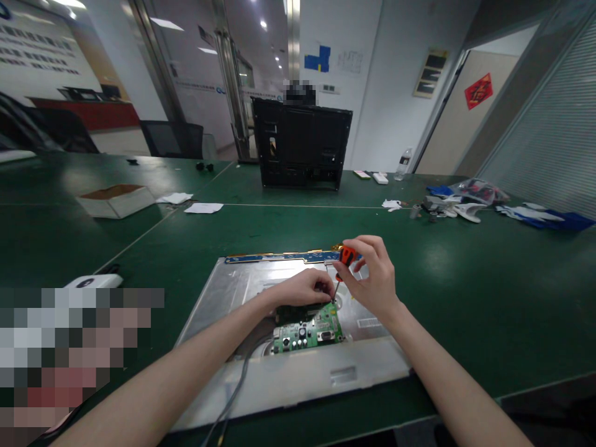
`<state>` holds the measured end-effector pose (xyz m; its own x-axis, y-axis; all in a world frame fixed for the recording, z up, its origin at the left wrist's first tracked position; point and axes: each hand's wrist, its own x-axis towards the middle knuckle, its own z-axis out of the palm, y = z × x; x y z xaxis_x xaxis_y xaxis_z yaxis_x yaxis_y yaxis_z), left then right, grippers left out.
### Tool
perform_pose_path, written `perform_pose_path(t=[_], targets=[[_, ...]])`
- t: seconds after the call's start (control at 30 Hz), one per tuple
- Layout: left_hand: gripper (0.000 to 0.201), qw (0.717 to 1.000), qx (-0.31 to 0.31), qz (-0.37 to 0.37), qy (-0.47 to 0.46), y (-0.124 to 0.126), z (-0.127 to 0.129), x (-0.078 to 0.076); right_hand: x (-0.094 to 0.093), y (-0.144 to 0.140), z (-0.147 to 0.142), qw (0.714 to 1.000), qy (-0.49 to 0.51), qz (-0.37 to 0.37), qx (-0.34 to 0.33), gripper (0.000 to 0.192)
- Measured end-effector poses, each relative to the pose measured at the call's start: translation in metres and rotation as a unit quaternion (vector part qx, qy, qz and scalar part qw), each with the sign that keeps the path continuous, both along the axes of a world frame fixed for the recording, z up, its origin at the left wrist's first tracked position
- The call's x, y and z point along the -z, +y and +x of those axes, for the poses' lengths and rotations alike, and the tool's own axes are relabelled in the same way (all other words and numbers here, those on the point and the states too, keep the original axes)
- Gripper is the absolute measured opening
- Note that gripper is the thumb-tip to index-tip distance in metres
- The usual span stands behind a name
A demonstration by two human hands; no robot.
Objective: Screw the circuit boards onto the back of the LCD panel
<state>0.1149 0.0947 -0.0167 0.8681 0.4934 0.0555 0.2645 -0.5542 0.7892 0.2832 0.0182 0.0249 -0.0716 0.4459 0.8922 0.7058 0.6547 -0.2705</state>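
My right hand [376, 273] grips a small screwdriver [347, 255] by its red and black handle. The shaft slants down to the upper right corner of a green circuit board [305, 334]. Close beside the screwdriver's tip, my left hand [305, 287] has its fingers pressed together at the board's edge; whatever they pinch is hidden. Under both hands lies a flat silver display panel [298, 377], its metal back facing up. A narrow blue circuit strip [267, 258] runs along its far edge. Grey cables [243, 375] trail from the board over the near edge.
A black monitor housing [302, 146] stands upright across the green table [465, 292]. An open box [118, 202] and papers [203, 208] are at left. Loose parts [447, 206], blue-white gloves [542, 214] and a bottle [404, 164] sit at right. A blurred patch covers the lower left.
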Motion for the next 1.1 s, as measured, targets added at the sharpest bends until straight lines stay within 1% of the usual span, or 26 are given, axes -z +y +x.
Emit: perform_pose_path(t=[0.2, 0.33, 0.5, 0.63, 0.73, 0.83, 0.93, 1.1], targets=[[0.008, 1.0, 0.009, -0.011, -0.013, -0.0007, -0.0009, -0.0005, 0.0006, -0.0008, 0.0001, 1.0, -0.001, -0.009, -0.023, 0.038], [0.007, 1.0, 0.006, -0.011, -0.007, -0.0001, -0.0006, -0.0001, 0.0046, 0.0014, 0.0007, 0.999, 0.027, -0.009, -0.029, 0.036], [0.008, 1.0, 0.007, -0.014, -0.006, -0.0004, -0.0005, -0.0013, 0.006, 0.0017, -0.0007, 0.999, 0.042, -0.02, -0.012, 0.035], [0.006, 1.0, 0.009, -0.021, -0.014, -0.0011, -0.0009, -0.0022, 0.0046, 0.0004, -0.0008, 0.999, 0.027, -0.023, -0.04, 0.038], [0.005, 1.0, 0.009, -0.023, -0.019, -0.001, -0.001, -0.0014, 0.0024, -0.0006, -0.0001, 0.998, 0.016, -0.025, -0.053, 0.036], [0.005, 1.0, 0.013, -0.018, -0.02, -0.0007, -0.0011, 0.0, -0.0006, -0.0021, 0.0002, 0.999, 0.002, -0.026, -0.047, 0.034], [0.005, 1.0, 0.012, -0.012, -0.017, -0.0007, -0.0011, 0.0006, -0.0028, -0.0034, 0.0001, 0.999, -0.008, -0.025, -0.041, 0.037], [0.006, 1.0, 0.009, -0.012, -0.007, -0.0014, -0.0006, -0.0004, -0.001, -0.0021, 0.0006, 0.999, -0.013, -0.014, -0.038, 0.038]])
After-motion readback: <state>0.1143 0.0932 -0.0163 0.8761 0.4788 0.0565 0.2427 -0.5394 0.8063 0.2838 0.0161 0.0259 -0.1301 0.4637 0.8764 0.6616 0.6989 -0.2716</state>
